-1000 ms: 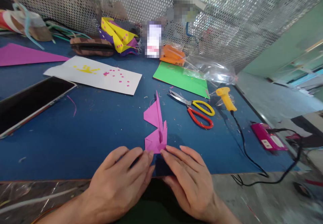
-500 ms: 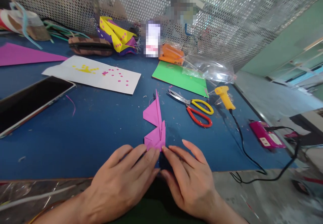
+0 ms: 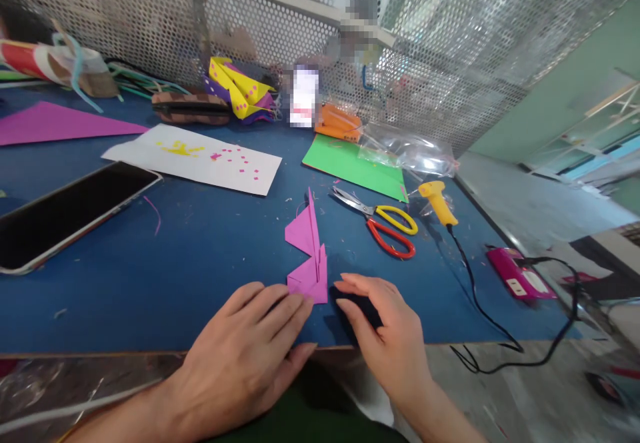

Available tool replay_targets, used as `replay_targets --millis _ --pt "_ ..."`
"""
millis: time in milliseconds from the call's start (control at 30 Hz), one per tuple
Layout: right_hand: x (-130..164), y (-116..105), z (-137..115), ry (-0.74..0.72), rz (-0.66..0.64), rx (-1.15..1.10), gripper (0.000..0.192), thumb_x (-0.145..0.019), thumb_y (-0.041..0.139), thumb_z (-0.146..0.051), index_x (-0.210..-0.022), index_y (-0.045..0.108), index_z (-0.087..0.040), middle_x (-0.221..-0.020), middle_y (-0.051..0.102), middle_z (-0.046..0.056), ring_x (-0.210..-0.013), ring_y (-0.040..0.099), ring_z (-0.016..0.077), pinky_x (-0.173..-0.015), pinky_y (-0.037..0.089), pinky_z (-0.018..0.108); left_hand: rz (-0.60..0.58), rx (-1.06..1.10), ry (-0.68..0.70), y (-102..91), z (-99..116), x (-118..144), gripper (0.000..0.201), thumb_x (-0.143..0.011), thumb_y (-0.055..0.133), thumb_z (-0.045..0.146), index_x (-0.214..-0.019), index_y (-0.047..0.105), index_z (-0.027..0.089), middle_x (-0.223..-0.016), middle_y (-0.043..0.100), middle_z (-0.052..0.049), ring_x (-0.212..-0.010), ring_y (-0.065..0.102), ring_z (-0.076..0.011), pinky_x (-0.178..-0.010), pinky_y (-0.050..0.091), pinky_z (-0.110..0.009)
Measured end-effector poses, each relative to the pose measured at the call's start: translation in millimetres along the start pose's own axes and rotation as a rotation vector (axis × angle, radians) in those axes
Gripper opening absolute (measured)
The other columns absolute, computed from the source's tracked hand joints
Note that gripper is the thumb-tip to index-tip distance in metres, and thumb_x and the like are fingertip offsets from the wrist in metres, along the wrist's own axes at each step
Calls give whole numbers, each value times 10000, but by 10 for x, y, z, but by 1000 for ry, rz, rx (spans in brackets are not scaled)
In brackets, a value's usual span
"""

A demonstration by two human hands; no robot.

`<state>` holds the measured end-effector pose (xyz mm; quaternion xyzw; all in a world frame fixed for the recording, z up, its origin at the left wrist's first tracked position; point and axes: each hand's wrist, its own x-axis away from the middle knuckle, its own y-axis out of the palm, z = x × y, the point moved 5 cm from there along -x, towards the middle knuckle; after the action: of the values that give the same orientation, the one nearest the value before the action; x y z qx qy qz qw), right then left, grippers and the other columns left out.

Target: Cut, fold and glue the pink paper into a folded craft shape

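Observation:
A folded piece of magenta paper lies on the blue table before me, its long thin point aimed away and a notch in its left side. My left hand rests flat, fingertips pressing on the paper's near left corner. Just right of the paper is my right hand, raised a little, with thumb and fingers curved apart and nothing between them. Scissors with one yellow and one red handle lie beyond my right hand, blades slightly parted.
A phone and a white sheet with coloured bits lie left. Behind are yellow-purple folded paper, a green sheet and a lit screen. A yellow glue gun and its cord connect toward a magenta power strip at right.
My right hand has come off the paper's near edge and drawn slightly right, its fingers curling apart. My left hand keeps its hold on the paper. The view has tilted up a little.

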<state>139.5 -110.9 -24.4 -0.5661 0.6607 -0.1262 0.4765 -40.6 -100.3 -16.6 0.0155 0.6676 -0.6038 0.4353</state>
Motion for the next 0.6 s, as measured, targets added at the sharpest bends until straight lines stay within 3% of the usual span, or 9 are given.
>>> replay_targets --millis 133,333,467,600 --pt "-120 125 36 198 -98 45 249 -830 778 -313 -1050 672 -267 -942 709 9 -850 638 230 -750 496 380 39 8 -70 -15 -60 4 220 -985 529 263 -1098 695 173 -1032 747 -15 -941 620 -217 -864 388 -377" --pt "-212 237 35 346 -174 17 242 -704 872 -233 -825 663 -239 -837 662 -16 -781 582 210 -733 440 364 67 10 -134 -14 -123 -37 190 -982 521 227 -1051 693 183 -991 734 -19 -889 634 -209 -812 414 -370" --pt "-180 251 3 294 -144 -54 180 -793 786 -181 -737 621 -223 -745 639 -33 -732 564 181 -689 412 316 67 21 -201 -11 -130 -77 204 -986 511 244 -1076 691 206 -1009 740 -14 -845 659 -197 -741 444 -353" --pt "-162 202 -128 152 -31 -171 183 -858 699 -158 -714 607 -222 -700 634 -37 -702 564 159 -645 412 273 71 83 -261 -4 -125 -133 227 -977 481 233 -1058 691 214 -974 759 -15 -722 657 -164 -649 477 -306"
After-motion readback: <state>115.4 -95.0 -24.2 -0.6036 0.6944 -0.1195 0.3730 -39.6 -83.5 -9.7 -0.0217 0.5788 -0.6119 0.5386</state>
